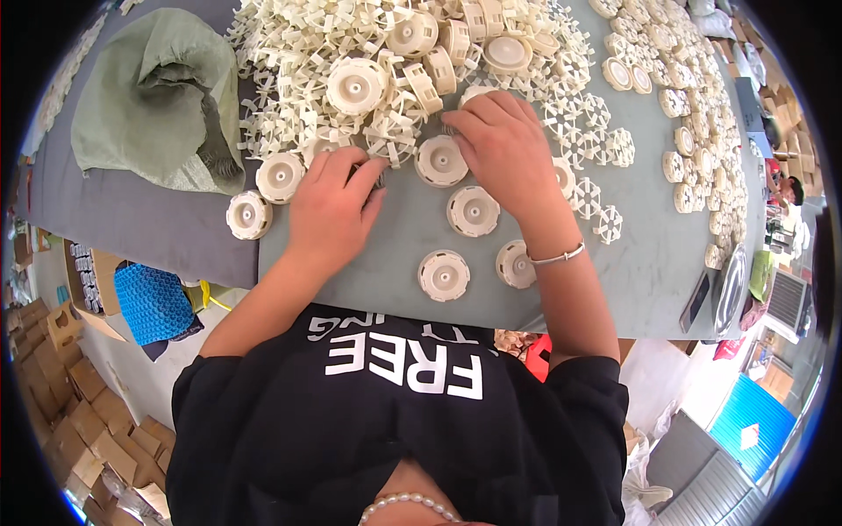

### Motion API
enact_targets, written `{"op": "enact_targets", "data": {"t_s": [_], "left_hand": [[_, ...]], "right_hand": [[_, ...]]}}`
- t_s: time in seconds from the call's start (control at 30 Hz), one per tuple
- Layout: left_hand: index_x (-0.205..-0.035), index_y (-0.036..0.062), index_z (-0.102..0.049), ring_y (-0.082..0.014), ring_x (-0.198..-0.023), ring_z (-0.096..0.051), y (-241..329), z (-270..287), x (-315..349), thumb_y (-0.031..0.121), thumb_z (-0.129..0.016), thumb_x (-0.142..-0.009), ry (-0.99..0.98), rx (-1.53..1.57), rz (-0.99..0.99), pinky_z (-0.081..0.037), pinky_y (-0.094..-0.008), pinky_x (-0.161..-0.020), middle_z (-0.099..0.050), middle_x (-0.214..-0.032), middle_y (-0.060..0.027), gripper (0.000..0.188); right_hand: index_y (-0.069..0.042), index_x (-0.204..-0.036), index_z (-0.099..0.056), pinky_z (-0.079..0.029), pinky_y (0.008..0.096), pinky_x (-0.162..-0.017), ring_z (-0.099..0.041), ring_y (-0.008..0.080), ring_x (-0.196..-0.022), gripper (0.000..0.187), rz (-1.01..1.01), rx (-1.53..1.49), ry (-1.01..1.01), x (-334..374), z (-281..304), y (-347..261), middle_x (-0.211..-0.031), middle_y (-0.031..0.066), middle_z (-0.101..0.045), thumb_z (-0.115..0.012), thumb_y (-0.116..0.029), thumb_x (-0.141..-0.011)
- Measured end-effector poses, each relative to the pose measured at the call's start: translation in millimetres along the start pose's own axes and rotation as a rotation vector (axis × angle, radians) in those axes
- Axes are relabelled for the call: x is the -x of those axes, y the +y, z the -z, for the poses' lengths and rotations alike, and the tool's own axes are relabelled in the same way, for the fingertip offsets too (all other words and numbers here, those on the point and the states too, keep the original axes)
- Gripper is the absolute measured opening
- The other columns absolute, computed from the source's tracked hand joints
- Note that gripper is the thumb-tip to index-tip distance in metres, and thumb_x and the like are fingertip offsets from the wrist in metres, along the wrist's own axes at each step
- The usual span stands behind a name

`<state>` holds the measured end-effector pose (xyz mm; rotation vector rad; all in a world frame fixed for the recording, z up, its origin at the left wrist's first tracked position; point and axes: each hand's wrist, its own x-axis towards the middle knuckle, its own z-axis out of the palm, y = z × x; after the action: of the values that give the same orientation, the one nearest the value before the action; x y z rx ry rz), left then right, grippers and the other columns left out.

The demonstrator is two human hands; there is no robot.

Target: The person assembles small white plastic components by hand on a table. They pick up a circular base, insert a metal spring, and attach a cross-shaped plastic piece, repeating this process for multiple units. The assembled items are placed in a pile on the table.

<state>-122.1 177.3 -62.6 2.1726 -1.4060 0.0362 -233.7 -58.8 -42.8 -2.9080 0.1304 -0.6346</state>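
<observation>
Pinching a small dark coil [449, 130] in my right hand [504, 145] from way over here, left hand [333, 206] curled round another coil [380, 180], cream wheels [474, 211] near both on the grey table [368, 276].

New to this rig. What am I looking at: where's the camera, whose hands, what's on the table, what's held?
There's no robot: one person works bare-handed. The single picture comes from a wide fisheye camera on their head, looking down, so straight edges bend near the rim; picture left is their left.

On the grey cloth-like table surface lie a big heap of cream spoked plastic pieces and several round cream plastic housings. More cream round parts spread along the right. A crumpled grey-green sack sits at upper left.

The left hand and right hand each pinch a small dark ribbed piece, mostly hidden by fingers, so its exact shape can't be told.
</observation>
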Motion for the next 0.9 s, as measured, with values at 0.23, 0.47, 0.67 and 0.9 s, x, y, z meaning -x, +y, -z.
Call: {"op": "enact_targets", "data": {"t_s": [0.23,0.47,0.67,0.9], "left_hand": [[-0.115,0.0102,-0.077,-0.0297,-0.115,-0.063,21.2,-2.0,-43.1,0.013,-0.085,-0.080,0.161,-0.021,-0.131,-0.051,-0.0448,-0.095,-0.066,-0.123,-0.0054,0.036],[-0.105,0.0102,-0.075,-0.0275,-0.113,-0.060,38.1,-33.9,-118.0,0.014,-0.081,-0.082,0.223,-0.050,-0.273,-0.049,-0.0422,-0.095,-0.064,-0.117,-0.0051,0.024],[-0.103,0.0104,-0.077,-0.0246,-0.116,-0.060,18.5,-40.6,-165.7,0.015,-0.080,-0.082,-0.008,-0.281,-0.317,-0.048,-0.0431,-0.100,-0.065,-0.116,-0.0047,0.021],[-0.116,0.0084,-0.078,-0.0297,-0.131,-0.059,34.7,-39.7,-148.9,0.017,-0.075,-0.090,0.085,-0.189,-0.352,-0.044,-0.0481,-0.113,-0.067,-0.134,-0.0104,0.027]], "right_hand": [[-0.006,-0.104,-0.077,-0.055,0.0388,-0.089,-0.067,0.0216,-0.092,0.016,-0.261,-0.533,0.149,18.2,25.5,32.1,-0.097,0.0029,-0.075,-0.070,-0.002,-0.090],[-0.002,-0.101,-0.065,-0.058,0.0341,-0.076,-0.063,0.0157,-0.086,0.023,-0.970,-1.850,0.291,20.1,42.3,79.7,-0.092,0.0013,-0.061,-0.072,-0.024,-0.101],[-0.011,-0.117,-0.075,-0.060,0.0443,-0.085,-0.072,0.0303,-0.098,0.046,-0.354,-0.046,0.109,-34.2,-11.0,93.2,-0.107,0.0101,-0.070,-0.077,-0.052,-0.094],[-0.010,-0.119,-0.077,-0.057,0.0420,-0.077,-0.072,0.0292,-0.087,0.044,-0.521,-0.202,0.017,-14.5,50.5,96.9,-0.103,0.0120,-0.076,-0.079,-0.046,-0.095]]}}
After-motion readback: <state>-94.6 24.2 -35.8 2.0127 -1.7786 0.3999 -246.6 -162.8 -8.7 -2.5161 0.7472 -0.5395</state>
